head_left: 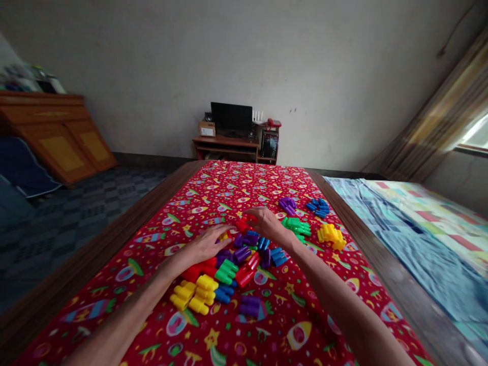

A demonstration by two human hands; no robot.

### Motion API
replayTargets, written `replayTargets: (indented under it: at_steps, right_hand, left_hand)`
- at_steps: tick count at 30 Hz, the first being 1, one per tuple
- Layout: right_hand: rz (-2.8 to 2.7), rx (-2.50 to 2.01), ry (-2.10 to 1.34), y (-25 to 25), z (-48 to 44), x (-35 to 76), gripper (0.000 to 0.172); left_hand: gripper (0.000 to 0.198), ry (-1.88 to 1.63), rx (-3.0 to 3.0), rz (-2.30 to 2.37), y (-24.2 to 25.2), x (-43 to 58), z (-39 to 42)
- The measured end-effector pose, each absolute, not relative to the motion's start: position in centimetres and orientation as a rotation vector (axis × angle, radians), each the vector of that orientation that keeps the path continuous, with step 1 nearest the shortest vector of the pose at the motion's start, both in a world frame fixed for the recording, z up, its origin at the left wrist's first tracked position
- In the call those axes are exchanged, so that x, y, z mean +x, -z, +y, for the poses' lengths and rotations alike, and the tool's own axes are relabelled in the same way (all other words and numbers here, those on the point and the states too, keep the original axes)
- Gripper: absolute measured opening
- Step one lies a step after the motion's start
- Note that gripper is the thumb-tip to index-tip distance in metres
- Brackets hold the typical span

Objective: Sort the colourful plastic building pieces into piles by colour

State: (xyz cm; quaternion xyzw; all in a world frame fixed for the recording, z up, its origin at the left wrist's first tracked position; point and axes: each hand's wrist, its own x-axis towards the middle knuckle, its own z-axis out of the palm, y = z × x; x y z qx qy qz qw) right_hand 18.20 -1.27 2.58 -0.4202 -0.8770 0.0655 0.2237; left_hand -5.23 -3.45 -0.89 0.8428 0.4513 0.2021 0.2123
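My left hand (209, 244) reaches over the left of a pile of plastic building blocks, its fingers and thumb curled around a yellow block (224, 236), partly hidden. My right hand (264, 222) pinches a red block (241, 225) at the far edge of the pile. Between my arms lie several purple blocks (241, 254), a green block (226, 272), a red block (247, 270) and blue blocks (279, 257). Closer to me are yellow blocks (198, 295) grouped together and a purple block (250, 306) by itself.
Right of my right hand sit separate groups of green blocks (297, 226), purple blocks (287, 205), blue blocks (318, 207) and yellow blocks (331, 236). A red patterned cloth (244, 188) covers the table, with its wooden edge (354, 244) showing. A bed (415, 239) stands at the right.
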Motion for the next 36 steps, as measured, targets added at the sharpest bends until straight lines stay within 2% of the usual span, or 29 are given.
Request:
replayTargets:
  at_steps: [6, 11, 15, 22, 28, 32, 36]
  right_hand:
    - [-2.495, -0.928, -0.355, -5.6, -8.1, 25.5, 0.026]
    - [-2.564, -1.245, -0.201, -2.8, -12.9, 32.5, 0.026]
    - [-2.578, -1.300, -0.201, -1.4, -14.2, 34.1, 0.020]
    - [-2.402, -1.076, -0.193, -3.6, -9.1, 26.6, 0.026]
    - [-2.520, -1.114, -0.027, -1.0, -1.6, 18.8, 0.012]
    - [-2.530, -1.221, 0.025, 0.4, -0.1, 17.7, 0.011]
    - [-2.418, -1.109, -0.090, -0.9, -1.6, 19.8, 0.010]
  left_hand:
    - [0.043, -0.554, 2.325, 1.229, 1.3, -5.8, -3.4]
    - [0.042, -0.565, 2.371, 1.187, 2.7, -6.0, -2.6]
    - [0.044, -0.541, 2.409, 1.183, 2.8, -5.8, -2.5]
    - [0.045, -0.605, 2.381, 1.167, 2.0, -5.4, -2.8]
    - [0.043, -0.658, 2.338, 1.193, 1.8, -5.2, -3.2]
    - [0.040, -0.650, 2.360, 1.169, 1.9, -5.1, -2.9]
    - [0.043, -0.654, 2.386, 1.148, 2.2, -5.2, -2.8]
